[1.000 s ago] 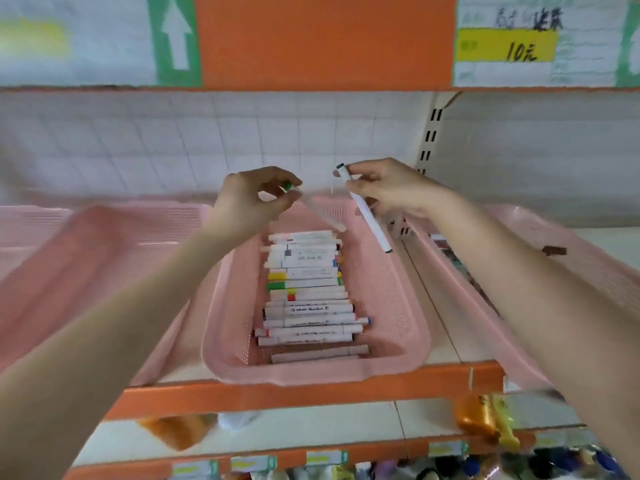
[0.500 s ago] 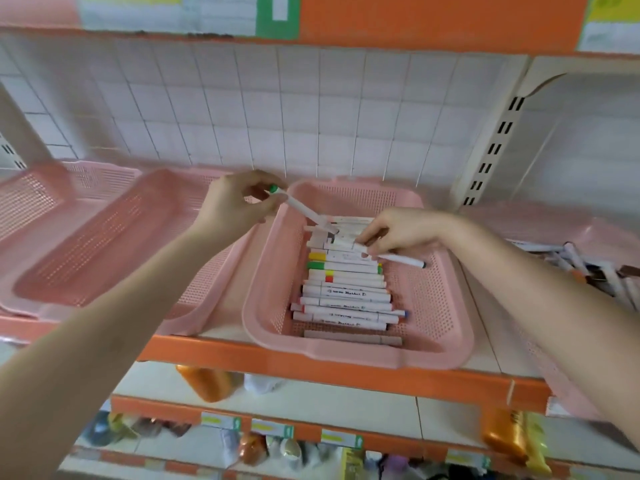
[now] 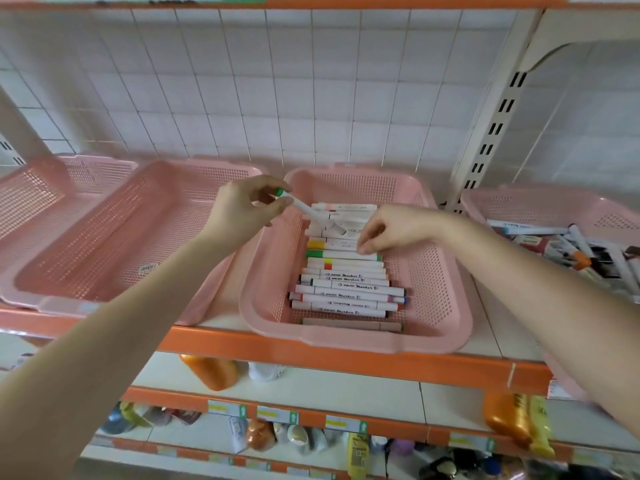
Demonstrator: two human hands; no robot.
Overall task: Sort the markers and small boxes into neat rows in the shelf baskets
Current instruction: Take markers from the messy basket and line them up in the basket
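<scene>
Placement of markers one by one into a row is judged to be the step in hand.

Nearest, on the viewer's side of both grips, the middle basket (image 3: pixel 349 342) is seen at the shelf edge. A brown stick (image 3: pixel 351 323) lies along its front wall. Behind that, a row of markers (image 3: pixel 346 292) is laid crosswise, side by side, and reaches up under the grips.

The right hand (image 3: pixel 401 230) is lowered onto this row, and its curled fingertips (image 3: pixel 362 249) are touching a white barrel. Whether that barrel is pinched or merely pressed into line cannot be told. Just left of it and a little higher, a green-capped marker (image 3: pixel 304 209) is pinched at its cap end by the left hand (image 3: pixel 246 213). It is held tilted, with its lower end over the far part of the row; contact there cannot be made out.

For the next move, this marker would have to be turned level and crosswise, lowered into the row and released. The row would probably need steadying so that its neighbours are not pushed askew.

Left of the left grip a second basket (image 3: pixel 86 303) is seen, with only a small sticker showing on its floor, and a third basket (image 3: pixel 34 192) stands beyond it. Right of the right grip a fourth basket (image 3: pixel 554 209) holds loose markers (image 3: pixel 571 247) heaped at all angles. Whether small boxes lie among them cannot be told.
</scene>
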